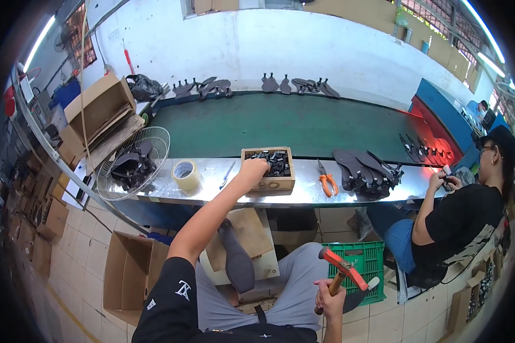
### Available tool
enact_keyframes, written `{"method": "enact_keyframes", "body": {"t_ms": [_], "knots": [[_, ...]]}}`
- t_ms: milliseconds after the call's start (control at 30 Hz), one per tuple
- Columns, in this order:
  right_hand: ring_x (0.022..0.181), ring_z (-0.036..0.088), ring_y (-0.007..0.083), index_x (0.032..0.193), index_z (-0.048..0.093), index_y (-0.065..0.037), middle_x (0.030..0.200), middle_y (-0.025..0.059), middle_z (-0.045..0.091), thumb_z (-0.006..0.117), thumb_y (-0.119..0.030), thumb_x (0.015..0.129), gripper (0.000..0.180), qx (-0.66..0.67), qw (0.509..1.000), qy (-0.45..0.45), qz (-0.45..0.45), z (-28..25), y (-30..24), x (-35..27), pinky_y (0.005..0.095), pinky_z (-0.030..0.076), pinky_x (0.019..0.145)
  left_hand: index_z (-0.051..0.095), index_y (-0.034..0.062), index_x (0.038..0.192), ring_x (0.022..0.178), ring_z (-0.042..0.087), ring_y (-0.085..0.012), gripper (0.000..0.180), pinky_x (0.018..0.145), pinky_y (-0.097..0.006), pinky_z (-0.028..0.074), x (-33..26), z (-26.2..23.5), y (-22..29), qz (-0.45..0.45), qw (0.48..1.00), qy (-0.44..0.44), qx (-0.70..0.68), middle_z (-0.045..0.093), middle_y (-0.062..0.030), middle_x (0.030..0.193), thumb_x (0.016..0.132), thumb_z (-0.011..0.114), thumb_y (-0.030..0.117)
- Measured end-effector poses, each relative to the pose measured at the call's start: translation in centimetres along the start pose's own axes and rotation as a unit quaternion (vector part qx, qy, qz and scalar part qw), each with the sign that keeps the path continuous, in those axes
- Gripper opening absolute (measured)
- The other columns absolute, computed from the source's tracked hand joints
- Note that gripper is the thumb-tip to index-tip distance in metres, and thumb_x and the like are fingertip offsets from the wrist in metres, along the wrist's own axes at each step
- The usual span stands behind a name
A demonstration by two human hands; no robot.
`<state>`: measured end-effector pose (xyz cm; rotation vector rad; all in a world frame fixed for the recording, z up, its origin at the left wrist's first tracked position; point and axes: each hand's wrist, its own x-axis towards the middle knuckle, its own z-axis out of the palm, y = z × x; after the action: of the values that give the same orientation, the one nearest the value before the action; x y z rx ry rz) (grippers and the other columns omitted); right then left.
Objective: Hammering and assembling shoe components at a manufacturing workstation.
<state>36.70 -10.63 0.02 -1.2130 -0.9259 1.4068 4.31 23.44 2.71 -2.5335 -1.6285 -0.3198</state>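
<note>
One box (269, 185) of black parts (279, 163)

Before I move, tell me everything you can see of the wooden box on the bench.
The wooden box is open-topped and pale brown, with worn-looking walls and dark markings on the front. It sits upright on the shiny metal strip, between the pen and the orange-handled pliers. Small dark pieces, some glinting, fill much of it. The left hand reaches in over its near left corner; the fingertips are hidden, so I can't tell whether they grip anything.
</note>
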Motion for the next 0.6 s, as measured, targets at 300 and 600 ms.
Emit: {"method": "enact_keyframes", "body": {"t_ms": [300,600], "knots": [[0.037,0.041,0.0056,0.101,0.067,0.005,0.068,0.0113,0.067,0.060,-0.012,0.098,0.018,-0.038,0.996,0.015,-0.083,1.3,-2.4,1.3,0.0220,0.032,0.036,0.073,0.0050,0.090,0.083,0.067,-0.0247,0.011,0.069,-0.038,0.053,-2.5,-2.4,0.3,-0.050,0.958,0.222,-0.177,0.070,-0.0084,0.086,0.086,0.068,0.014],[0.042,0.045,0.0039,0.109,0.064,0.006,0.098,0.0176,0.073,0.062,-0.009,0.096,0.020,-0.047,0.981,-0.081,-0.172,8.1,-10.9,3.4,0.0201,0.037,0.038,0.070,-0.0015,0.097,0.067,0.059,-0.0051,0.014,0.053,-0.019,0.046,-17.3,-14.9,14.8,-0.168,0.640,0.080,-0.745,0.070,-0.0058,0.086,0.091,0.069,0.011]]}}
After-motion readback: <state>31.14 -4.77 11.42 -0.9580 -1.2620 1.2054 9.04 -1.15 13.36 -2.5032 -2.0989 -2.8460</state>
